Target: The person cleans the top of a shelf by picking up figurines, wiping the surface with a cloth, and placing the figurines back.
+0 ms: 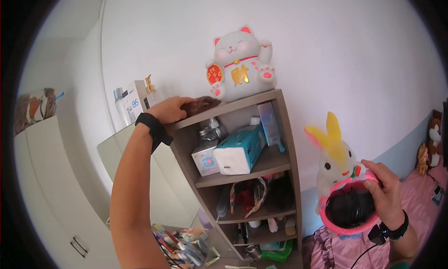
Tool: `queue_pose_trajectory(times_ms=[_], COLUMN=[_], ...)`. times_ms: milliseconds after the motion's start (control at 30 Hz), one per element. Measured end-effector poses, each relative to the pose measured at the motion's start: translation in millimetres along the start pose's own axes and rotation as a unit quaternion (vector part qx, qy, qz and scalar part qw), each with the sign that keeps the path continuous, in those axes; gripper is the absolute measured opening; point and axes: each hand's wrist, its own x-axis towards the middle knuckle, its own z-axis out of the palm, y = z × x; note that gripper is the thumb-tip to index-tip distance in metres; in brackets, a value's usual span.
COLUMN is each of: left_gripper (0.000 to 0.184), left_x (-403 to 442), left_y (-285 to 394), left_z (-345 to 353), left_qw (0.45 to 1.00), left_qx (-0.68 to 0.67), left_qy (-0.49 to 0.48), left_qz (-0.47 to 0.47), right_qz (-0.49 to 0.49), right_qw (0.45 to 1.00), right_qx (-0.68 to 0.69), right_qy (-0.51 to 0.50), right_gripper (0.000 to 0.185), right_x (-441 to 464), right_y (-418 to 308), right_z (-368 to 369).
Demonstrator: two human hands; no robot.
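Observation:
My left hand (171,109), with a black band at the wrist, is at the left end of the shelf top. Its fingers are closed on a dark brown, crumpled cloth-like piece (203,104) lying there. Just right of that piece, a white lucky cat figure (242,66) with a raised paw stands on the shelf top. Off to the right, my right hand (386,194) grips the pink rim of a rabbit figurine (333,159). This white rabbit has yellow ears and a round pink basket with a dark, shiny inside, turned towards me.
The grey-brown shelf unit (285,129) holds a blue tissue pack (242,147), boxes, a patterned headband (265,194) and small items. Bottles and a box (135,101) stand behind a mirror at left. Cosmetics (186,245) crowd the lower surface. A pink bed (415,199) lies right.

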Motion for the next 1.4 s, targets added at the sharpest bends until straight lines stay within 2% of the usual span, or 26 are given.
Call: queue_pose_trajectory(times_ms=[33,133,167,233,300,333,433,467,533,600,667,767,867,967,1067,1267,1400], left_gripper=[0.054,0.052,0.050,0.049,0.051,0.058,0.067,0.069,0.069,0.067,0.065,0.061,0.067,0.064,0.068,0.065,0.063], left_x=[2,25,29,46,57,63,73,72,96,104,93,113,121,111,119,113,111], left_y=[2,-14,-9,-18,-9,-9,5,9,-31,-34,-6,-19,-46,-35,-38,-38,-43], left_z=[-2,-19,-27,-27,-11,-6,-5,-7,2,3,5,14,18,11,13,14,13], left_qw=[1.000,0.997,0.994,0.996,0.990,0.985,0.970,0.967,0.966,0.962,0.952,0.950,0.971,0.967,0.923,0.903,0.898], left_qx=[0.009,0.018,0.060,0.059,0.110,0.156,0.121,0.099,0.121,0.153,0.188,0.202,0.112,0.175,0.292,0.344,0.349], left_qy=[-0.005,0.069,0.090,0.071,-0.009,-0.051,-0.151,-0.174,-0.181,-0.173,-0.158,-0.153,-0.154,-0.142,-0.165,-0.129,-0.135], left_qz=[-0.009,-0.031,-0.015,-0.018,-0.085,-0.051,-0.146,-0.155,-0.139,-0.148,-0.185,-0.181,-0.142,-0.120,-0.189,-0.224,-0.230], right_qz=[0.001,-0.001,-0.004,-0.009,-0.011,-0.008,0.013,0.021,0.018,0.019,0.026,0.030,0.030,0.027,0.046,0.049,0.100], right_qw=[1.000,1.000,1.000,1.000,1.000,1.000,1.000,1.000,1.000,1.000,0.999,0.999,0.999,0.999,0.998,0.997,0.994], right_qx=[-0.004,-0.009,-0.011,-0.015,-0.012,-0.009,-0.010,-0.011,0.001,0.007,0.007,-0.011,-0.017,-0.035,-0.021,-0.035,-0.032], right_qy=[-0.006,-0.007,-0.006,-0.004,0.000,0.003,-0.002,-0.006,0.007,0.020,0.025,0.028,0.032,0.023,0.032,0.050,0.028], right_gripper=[0.032,0.032,0.032,0.032,0.033,0.033,0.032,0.032,0.032,0.032,0.032,0.032,0.032,0.032,0.033,0.033,0.036], right_x=[0,2,3,4,7,7,11,12,11,12,14,15,13,13,10,1,0], right_y=[0,0,1,3,6,9,13,14,19,22,23,24,29,27,28,30,25], right_z=[-1,0,0,1,3,4,2,2,5,7,8,8,9,4,2,-5,-12])
